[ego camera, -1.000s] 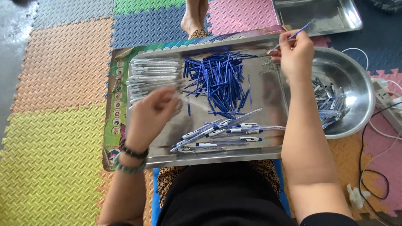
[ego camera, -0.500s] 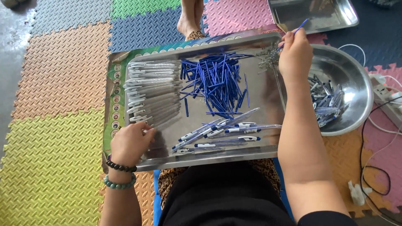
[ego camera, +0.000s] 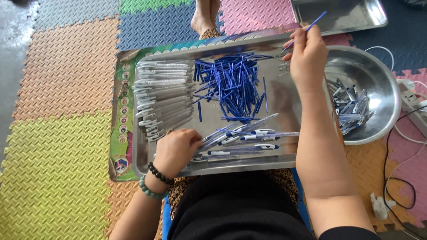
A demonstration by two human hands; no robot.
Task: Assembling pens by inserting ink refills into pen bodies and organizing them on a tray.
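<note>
Sorting pen parts on a tray [ego camera: 147,164]
Right hand [ego camera: 308,55], at 1 o'clock, pinches a blue refill [ego camera: 315,21]; left hand [ego camera: 177,151], at 7, closes on pens [ego camera: 231,140].

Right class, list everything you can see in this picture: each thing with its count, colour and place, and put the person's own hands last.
tray: one, steel, on the person's lap
refills: a heap, blue, tray middle
barrels: a stack, clear grey, tray left
pens: several, clear with white and blue clips, tray front
bowl: one, steel, right of tray, with pen parts inside
second tray: one, steel, top right
mats: many, orange, yellow, blue, green, pink, on the floor
cables: white and black, right edge
foot: another person's, top middle
bracelets: two, black and green, left wrist
left hand: at the tray's front left, beside the pens
right hand: raised over the tray's far right, pinching one refill
</note>
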